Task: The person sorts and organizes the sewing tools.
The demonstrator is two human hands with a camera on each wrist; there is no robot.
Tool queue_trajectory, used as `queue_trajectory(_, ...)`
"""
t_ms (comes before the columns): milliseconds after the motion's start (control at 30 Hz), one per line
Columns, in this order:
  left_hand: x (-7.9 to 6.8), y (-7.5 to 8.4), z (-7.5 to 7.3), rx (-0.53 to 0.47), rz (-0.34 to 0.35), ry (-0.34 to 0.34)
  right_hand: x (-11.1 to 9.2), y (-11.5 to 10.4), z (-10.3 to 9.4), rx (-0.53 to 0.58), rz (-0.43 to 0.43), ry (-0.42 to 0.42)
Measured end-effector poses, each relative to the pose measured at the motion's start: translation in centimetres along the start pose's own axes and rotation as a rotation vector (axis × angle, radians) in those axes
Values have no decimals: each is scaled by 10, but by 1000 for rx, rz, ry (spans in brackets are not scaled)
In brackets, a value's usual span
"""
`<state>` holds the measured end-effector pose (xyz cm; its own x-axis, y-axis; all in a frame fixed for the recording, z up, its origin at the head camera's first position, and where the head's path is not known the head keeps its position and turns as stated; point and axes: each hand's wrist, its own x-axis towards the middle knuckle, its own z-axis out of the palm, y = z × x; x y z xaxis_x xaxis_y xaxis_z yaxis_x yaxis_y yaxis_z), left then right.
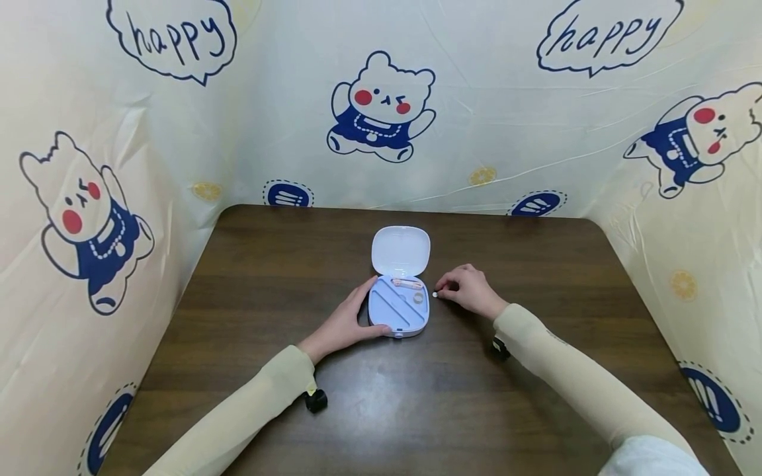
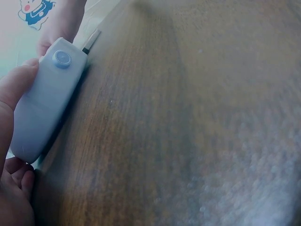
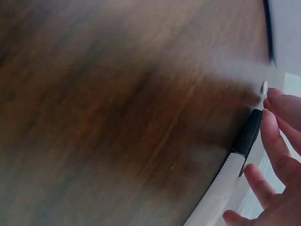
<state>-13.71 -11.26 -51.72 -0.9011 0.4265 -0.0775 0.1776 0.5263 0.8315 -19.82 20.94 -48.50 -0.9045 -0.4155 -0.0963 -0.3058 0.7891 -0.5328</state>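
Note:
A small light-blue hinged case stands on the table with its lid raised behind it. Diagonal dividers split its inside. A small pinkish strip and a small ring-like piece lie in its far right part. My left hand grips the case, thumb at the front and fingers along the left side; the left wrist view shows its round front catch. Just right of the case, my right hand pinches a small white piece at its fingertips. Beside those fingers is a black-capped white pen.
The dark wooden table extends around the case. A pale printed cloth hangs along its back and sides. Small black devices are worn at both wrists.

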Motion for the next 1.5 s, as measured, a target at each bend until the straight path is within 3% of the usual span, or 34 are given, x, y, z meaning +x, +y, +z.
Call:
queue_trajectory(700,0,2,-1,-6,3,2,4,-4,3,-57,3,-16)
queue_trajectory(1500,-1,1,0,-5,24,10,2,-4,3,-25,10,7)
